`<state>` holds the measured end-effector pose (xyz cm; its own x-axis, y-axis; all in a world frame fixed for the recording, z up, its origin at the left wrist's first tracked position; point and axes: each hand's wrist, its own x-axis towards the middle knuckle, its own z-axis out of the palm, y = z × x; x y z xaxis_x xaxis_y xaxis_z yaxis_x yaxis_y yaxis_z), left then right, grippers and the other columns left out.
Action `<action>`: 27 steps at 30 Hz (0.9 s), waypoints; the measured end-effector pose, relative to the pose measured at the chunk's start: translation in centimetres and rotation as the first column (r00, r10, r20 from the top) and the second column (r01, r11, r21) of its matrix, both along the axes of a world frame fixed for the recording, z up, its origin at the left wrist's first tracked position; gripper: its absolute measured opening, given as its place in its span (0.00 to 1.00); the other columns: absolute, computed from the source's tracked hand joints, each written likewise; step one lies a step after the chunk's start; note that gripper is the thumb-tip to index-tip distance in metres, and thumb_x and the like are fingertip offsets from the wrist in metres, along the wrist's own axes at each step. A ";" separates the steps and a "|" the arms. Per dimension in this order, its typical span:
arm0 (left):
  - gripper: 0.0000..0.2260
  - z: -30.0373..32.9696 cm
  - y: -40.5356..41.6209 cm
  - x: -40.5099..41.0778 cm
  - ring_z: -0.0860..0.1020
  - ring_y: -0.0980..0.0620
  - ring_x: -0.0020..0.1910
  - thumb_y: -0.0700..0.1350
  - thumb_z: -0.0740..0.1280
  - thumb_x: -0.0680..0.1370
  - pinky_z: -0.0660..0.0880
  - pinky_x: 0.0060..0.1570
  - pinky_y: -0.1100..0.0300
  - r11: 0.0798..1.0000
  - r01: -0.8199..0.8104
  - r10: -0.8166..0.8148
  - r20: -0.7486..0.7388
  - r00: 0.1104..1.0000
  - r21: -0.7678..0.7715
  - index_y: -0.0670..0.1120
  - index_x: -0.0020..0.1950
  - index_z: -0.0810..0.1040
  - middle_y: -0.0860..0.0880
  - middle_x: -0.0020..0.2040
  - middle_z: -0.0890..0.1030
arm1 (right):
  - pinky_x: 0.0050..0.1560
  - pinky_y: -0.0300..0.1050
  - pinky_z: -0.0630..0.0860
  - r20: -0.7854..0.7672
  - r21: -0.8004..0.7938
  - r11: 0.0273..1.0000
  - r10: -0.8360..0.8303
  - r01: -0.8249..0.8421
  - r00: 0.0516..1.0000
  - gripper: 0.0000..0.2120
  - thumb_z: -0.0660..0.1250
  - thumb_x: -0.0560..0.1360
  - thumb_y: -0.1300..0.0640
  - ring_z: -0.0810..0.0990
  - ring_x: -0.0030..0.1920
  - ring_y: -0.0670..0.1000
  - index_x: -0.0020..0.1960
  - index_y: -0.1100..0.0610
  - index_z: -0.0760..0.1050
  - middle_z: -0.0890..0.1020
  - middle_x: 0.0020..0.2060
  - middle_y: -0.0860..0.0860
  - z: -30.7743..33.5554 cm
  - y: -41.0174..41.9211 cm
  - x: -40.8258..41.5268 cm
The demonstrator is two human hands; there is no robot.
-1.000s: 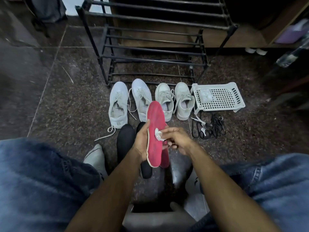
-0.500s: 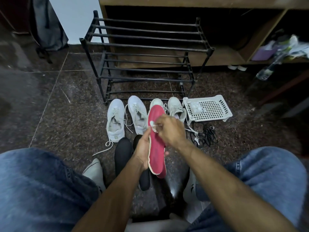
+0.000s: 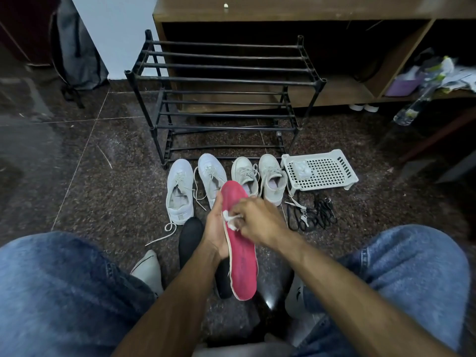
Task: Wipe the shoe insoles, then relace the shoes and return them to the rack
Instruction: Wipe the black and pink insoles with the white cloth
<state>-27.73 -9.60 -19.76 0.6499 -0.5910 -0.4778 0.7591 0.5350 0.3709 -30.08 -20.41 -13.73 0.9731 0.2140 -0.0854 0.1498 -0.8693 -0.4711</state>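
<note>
Our right hand (image 3: 257, 220) pinches a white wipe (image 3: 231, 219) against the red insole (image 3: 240, 251), half hiding it; our left hand (image 3: 215, 228) grips the insole's edge, its fingers hidden behind, above the floor before four white shoes (image 3: 179, 191).

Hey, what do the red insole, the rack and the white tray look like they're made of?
Red insole: seemingly matte fabric over pale foam, judging by its light edge. Rack: black rods, probably painted metal, joints maybe plastic. White tray: moulded plastic, shown by its perforated grid.
</note>
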 end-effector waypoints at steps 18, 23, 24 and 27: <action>0.32 0.3 -0.6 -0.5 0.77 0.45 0.35 0.70 0.57 0.75 0.75 0.35 0.55 0.984 0.082 -0.086 0.021 0.996 0.159 0.44 0.57 0.80 0.42 0.40 0.80 | 0.54 0.51 0.76 0.063 -0.142 0.961 -0.230 0.237 0.971 0.10 0.65 0.77 0.54 0.81 0.52 0.56 0.57 0.49 0.80 0.82 0.55 0.51 0.0 -0.7 2.4; 0.32 0.7 0.3 0.8 0.81 0.43 0.48 0.68 0.57 0.77 0.75 0.54 0.49 0.996 -0.017 0.019 -0.019 1.000 0.087 0.41 0.57 0.81 0.40 0.48 0.83 | 0.49 0.50 0.78 0.002 0.020 0.984 -0.179 0.179 0.984 0.09 0.67 0.75 0.55 0.81 0.49 0.56 0.55 0.49 0.80 0.83 0.51 0.51 -0.2 0.7 1.3; 0.33 0.6 0.6 1.1 0.81 0.42 0.49 0.68 0.57 0.77 0.74 0.57 0.49 0.995 -0.035 0.037 -0.022 0.999 0.089 0.40 0.57 0.81 0.39 0.48 0.82 | 0.49 0.50 0.78 -0.015 0.035 0.991 -0.131 0.131 0.991 0.09 0.67 0.75 0.55 0.81 0.49 0.55 0.54 0.49 0.80 0.83 0.50 0.50 -0.2 0.9 0.9; 0.34 0.6 0.4 0.8 0.80 0.42 0.51 0.69 0.58 0.76 0.75 0.56 0.48 0.994 -0.001 0.004 -0.024 1.000 0.108 0.40 0.64 0.78 0.39 0.51 0.81 | 0.52 0.52 0.77 0.009 -0.058 0.993 -0.098 0.099 0.995 0.09 0.66 0.75 0.54 0.81 0.50 0.55 0.53 0.48 0.80 0.83 0.51 0.50 -0.3 0.5 2.1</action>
<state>-26.91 -9.22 -19.19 0.6390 -0.5334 -0.5542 0.7671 0.4947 0.4083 -28.00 -19.95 -14.04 0.9898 0.1119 -0.0887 0.0649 -0.9059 -0.4186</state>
